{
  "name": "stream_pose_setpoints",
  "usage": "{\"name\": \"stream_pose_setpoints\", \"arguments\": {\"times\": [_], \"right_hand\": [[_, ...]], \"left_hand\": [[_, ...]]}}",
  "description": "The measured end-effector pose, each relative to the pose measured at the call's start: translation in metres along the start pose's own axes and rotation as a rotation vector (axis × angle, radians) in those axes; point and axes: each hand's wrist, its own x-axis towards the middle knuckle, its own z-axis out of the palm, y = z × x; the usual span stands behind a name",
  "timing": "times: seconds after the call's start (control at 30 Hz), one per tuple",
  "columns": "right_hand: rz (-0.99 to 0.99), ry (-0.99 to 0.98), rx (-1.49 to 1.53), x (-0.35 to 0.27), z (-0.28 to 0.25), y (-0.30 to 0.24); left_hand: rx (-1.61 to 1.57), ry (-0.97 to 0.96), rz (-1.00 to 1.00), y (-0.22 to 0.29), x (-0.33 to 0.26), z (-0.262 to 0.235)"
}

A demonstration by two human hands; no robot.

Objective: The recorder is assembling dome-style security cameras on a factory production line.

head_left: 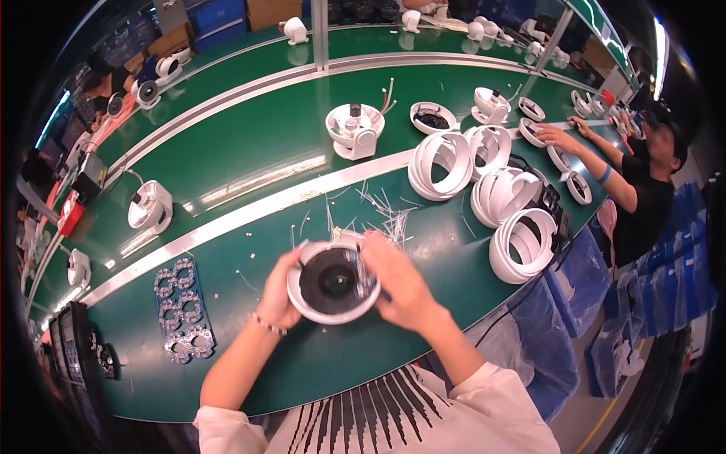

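Between my hands, above the green bench, is a round white camera housing [311, 312] with a black disc and a dark lens in its middle. My left hand [278, 293] is closed around the housing's left rim, and a beaded bracelet shows at the wrist. On the opposite side my right hand [401, 284] grips the right rim, its fingers over a small blue-and-silver part [366, 276] at the disc's edge. Blur hides exactly what those fingertips touch. Left of my left hand lies a blue panel of ring-shaped circuit boards [184, 310].
Several white rings [522, 246] are stacked at the right. Cut white strips [389, 219] lie beyond my hands. A white camera body [355, 129] with wires stands on the conveyor [257, 144]. A black rack [68, 348] is at the left edge. A co-worker [643, 174] reaches in from the right.
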Motion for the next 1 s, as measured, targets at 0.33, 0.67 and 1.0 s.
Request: {"name": "stream_pose_setpoints", "arguments": {"times": [0.33, 0.67, 1.0], "right_hand": [[0.275, 0.115, -0.457, 0.014, -0.033, 0.144], [0.232, 0.073, -0.593, -0.021, -0.062, 0.222], [0.081, 0.041, -0.638, -0.016, -0.078, 0.081]], "left_hand": [[-0.211, 0.257, 0.760, 0.091, 0.186, -0.133], [1.596, 0.733, 1.532, 0.144, -0.034, -0.113], [1.760, 2.131, 0.094, 0.186, -0.330, -0.337]]}}
